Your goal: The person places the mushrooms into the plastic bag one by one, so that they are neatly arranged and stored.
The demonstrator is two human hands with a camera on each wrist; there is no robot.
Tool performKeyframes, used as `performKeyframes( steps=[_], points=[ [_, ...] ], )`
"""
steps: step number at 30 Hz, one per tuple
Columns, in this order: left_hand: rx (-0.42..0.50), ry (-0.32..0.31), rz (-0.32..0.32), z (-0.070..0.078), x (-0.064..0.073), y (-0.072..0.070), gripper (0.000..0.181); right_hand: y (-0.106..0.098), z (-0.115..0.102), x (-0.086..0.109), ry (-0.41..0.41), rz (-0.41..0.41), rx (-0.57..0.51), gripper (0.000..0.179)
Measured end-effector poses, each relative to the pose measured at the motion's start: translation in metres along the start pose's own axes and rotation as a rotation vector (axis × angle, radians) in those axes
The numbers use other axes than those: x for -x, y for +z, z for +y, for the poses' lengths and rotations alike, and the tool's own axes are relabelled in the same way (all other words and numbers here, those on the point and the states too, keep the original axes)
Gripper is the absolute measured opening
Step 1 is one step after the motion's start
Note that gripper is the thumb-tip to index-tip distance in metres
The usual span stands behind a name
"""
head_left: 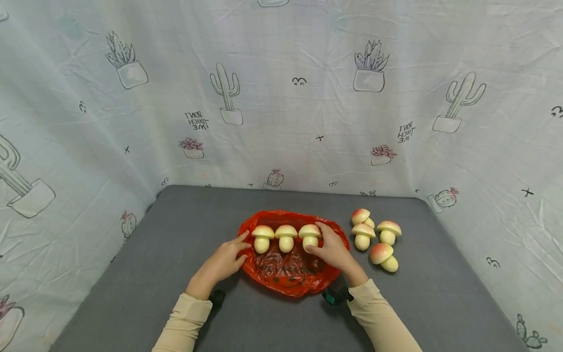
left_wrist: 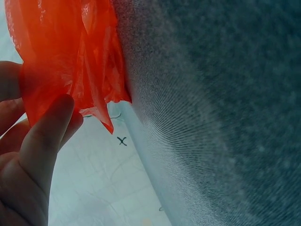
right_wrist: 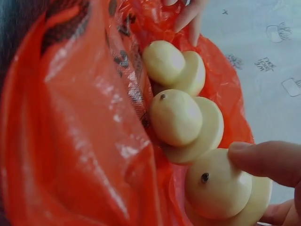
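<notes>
A red plastic bag [head_left: 290, 288] lies spread on the grey table, its rim rolled into an oval. Three toy mushrooms with pale stems and yellow-to-reddish caps stand in a row inside: a left mushroom [head_left: 262, 244], a middle mushroom [head_left: 286, 243] and a right mushroom [head_left: 308, 239]. My right hand [head_left: 333, 250] holds the right mushroom, thumb on its stem and fingers at the cap. At the bag's left rim, my left hand [head_left: 223, 260] pinches the thin red plastic [left_wrist: 61, 56] between thumb and fingers.
Several more toy mushrooms [head_left: 381, 254] sit in a loose cluster on the table to the right of the bag. Behind the table [head_left: 145, 283] hangs a white curtain [head_left: 281, 98] printed with potted cacti, which also runs along both sides.
</notes>
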State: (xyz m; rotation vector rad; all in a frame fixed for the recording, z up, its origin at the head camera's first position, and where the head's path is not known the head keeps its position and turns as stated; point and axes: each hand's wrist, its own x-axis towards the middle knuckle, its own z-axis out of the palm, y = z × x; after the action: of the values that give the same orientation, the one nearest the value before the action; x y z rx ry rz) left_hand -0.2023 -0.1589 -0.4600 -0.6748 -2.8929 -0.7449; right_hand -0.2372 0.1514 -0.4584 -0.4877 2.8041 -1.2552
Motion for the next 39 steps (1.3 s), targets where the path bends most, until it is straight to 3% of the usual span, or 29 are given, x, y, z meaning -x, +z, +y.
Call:
performKeyframes(
  steps=[12,25,33,39],
  points=[
    [0.003,0.008,-0.001,-0.001,-0.001,-0.001,0.031,0.015,0.009,-0.012,-0.045,0.051,0.051,0.074],
    [-0.003,0.010,-0.008,-0.002,-0.002,-0.002,0.031,0.021,0.012,-0.014,-0.045,0.045,0.089,0.081],
    [0.004,-0.002,-0.025,0.000,-0.003,-0.002,0.032,0.006,0.004,-0.005,-0.019,0.047,0.101,0.080],
    [0.008,0.005,-0.017,-0.001,-0.004,-0.001,0.031,-0.014,0.003,0.004,-0.094,0.113,0.111,0.071]
  ],
)
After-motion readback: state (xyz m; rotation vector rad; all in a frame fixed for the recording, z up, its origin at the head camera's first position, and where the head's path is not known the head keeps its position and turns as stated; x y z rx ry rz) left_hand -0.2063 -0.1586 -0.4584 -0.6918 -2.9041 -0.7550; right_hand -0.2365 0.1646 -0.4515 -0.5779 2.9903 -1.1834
